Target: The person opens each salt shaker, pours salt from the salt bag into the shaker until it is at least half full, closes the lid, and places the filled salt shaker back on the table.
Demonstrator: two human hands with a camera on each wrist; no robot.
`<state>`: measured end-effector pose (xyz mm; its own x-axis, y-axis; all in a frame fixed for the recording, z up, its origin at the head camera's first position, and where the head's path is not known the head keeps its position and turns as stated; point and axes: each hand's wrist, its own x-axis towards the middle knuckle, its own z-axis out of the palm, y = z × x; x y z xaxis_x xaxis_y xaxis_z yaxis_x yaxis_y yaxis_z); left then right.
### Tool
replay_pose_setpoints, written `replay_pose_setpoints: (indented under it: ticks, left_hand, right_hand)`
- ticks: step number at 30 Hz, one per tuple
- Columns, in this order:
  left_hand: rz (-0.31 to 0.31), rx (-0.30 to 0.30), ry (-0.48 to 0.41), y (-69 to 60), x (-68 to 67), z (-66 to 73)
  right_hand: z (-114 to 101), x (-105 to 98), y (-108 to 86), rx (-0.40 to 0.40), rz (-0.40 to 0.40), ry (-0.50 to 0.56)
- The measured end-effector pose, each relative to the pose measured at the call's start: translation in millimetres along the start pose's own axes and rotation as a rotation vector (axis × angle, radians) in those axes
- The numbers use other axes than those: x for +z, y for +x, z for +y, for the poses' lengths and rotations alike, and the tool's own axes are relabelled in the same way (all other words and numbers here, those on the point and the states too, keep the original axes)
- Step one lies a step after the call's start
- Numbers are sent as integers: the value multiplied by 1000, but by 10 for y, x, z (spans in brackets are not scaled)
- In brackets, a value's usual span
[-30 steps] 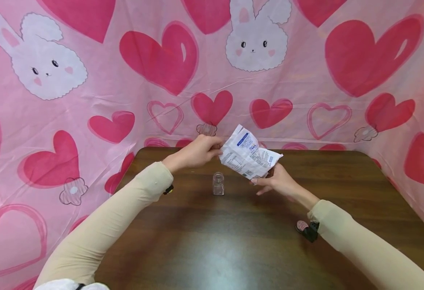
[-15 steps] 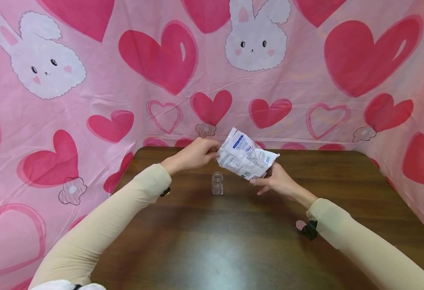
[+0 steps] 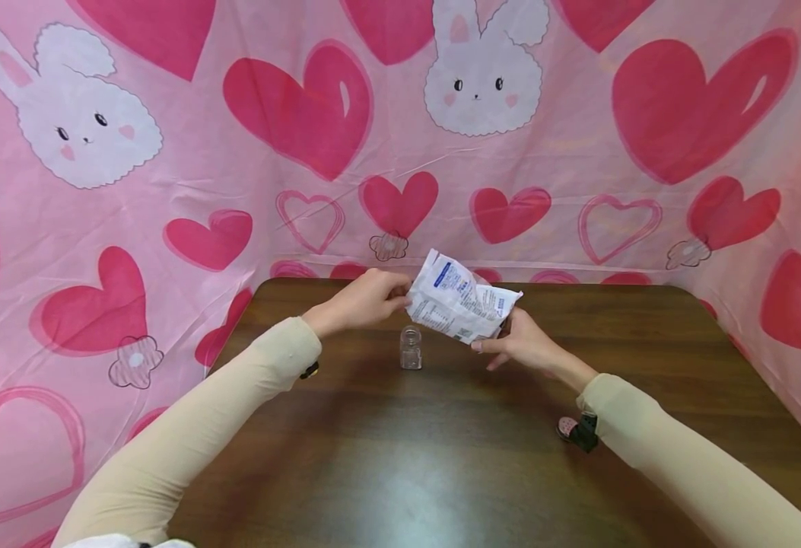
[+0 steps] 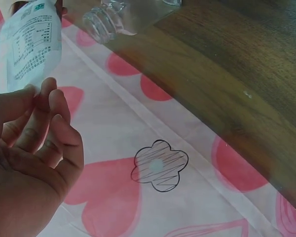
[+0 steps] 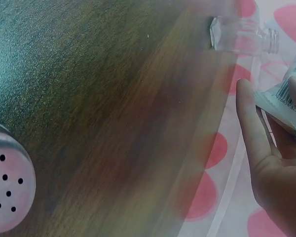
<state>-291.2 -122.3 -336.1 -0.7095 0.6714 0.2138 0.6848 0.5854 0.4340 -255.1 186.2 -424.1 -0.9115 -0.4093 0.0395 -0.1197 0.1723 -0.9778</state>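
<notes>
- White printed bag point(image 3: 458, 303): held aloft above the tabletop point(image 3: 441, 457), toward its far edge, slanting between both hands.
- Left hand point(image 3: 361, 298): pinches the bag's left end between thumb and fingertips; grip confirmed in the left wrist view.
- Right hand point(image 3: 526, 342): grips the bag's right end, one finger extended along the lower side, thumb over the printed face.
- Clear jar point(image 3: 411, 350): upright on the tabletop, toward the far edge and left of that edge's middle. Threaded neck uncapped. Neither hand touches it.
- Pink perforated disc point(image 5: 11, 186): right of the jar and further from the far edge, just beside the right wrist's black camera point(image 3: 583, 435) in the head view. Possibly a shaker lid; not certain.
- Change over the last second: bag has shifted left, its left end dropping more than its right. Left hand has come down with it; right hand has moved only slightly. Jar has kept its place.
- Meaning (judgement): the bag's left end now sits lower and closer to the jar's mouth, with both hands in control of the bag; an adjustment of position and tilt.
- Unresolved: whether the bag's left end is cut or sealed. No contents seen leaving it.
</notes>
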Motion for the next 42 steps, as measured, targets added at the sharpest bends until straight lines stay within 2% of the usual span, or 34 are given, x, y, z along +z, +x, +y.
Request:
replay_pose_setpoints:
  ticks: [7, 26, 32, 42]
  left_hand:
    - [2, 11, 30, -16, 51, -49]
    - [-11, -11, 3, -98, 149, -118]
    - [-2, -13, 15, -106, 162, -138]
    - [-21, -28, -4, -123, 159, -141]
  right_hand:
    - [11, -13, 23, 4, 1, -30]
    - [6, -19, 27, 6, -26, -102]
    - [-6, -26, 37, -5, -35, -131]
    - [-26, -35, 54, -27, -40, -169]
